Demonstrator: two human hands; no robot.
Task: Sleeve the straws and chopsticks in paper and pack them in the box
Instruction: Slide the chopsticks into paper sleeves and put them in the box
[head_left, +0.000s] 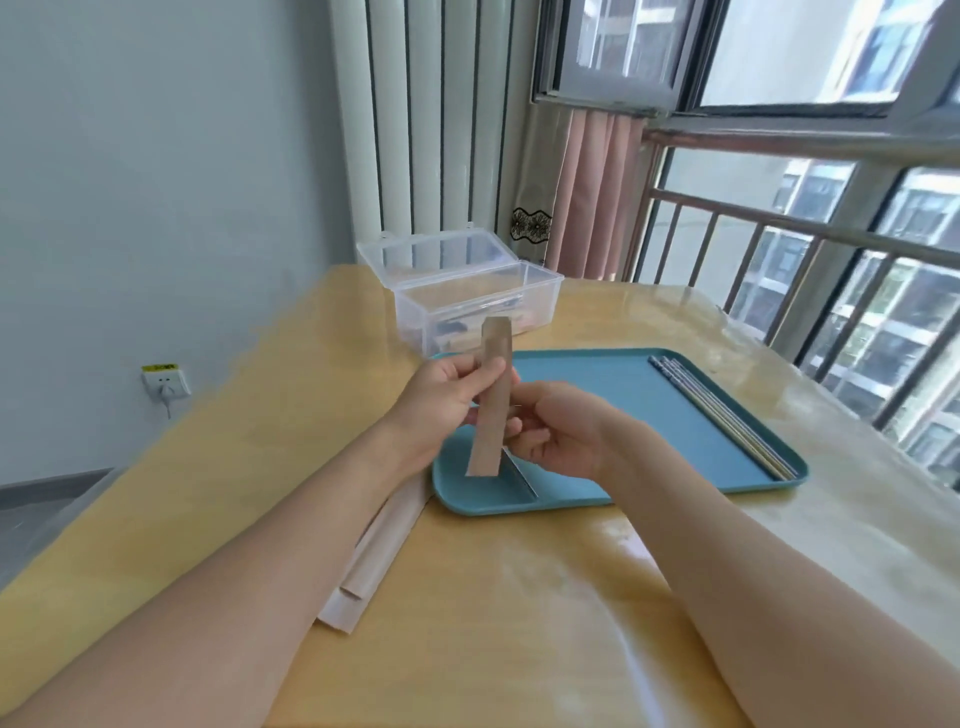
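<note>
My left hand (447, 397) grips a brown paper sleeve (491, 400), held nearly upright over the near left corner of the teal tray (675, 415). My right hand (561, 431) pinches the sleeve's lower right edge. A thin grey stick (521, 470) pokes out below the sleeve onto the tray; whether it is a straw or a chopstick I cannot tell. Several grey chopsticks or straws (722, 415) lie along the tray's right side. The clear plastic box (472, 299) stands with its lid up behind the tray, holding a few dark items.
A stack of spare paper sleeves (371, 561) lies on the yellow table under my left forearm. A window railing (810, 249) runs along the right; a radiator (426, 119) and curtain stand behind the box.
</note>
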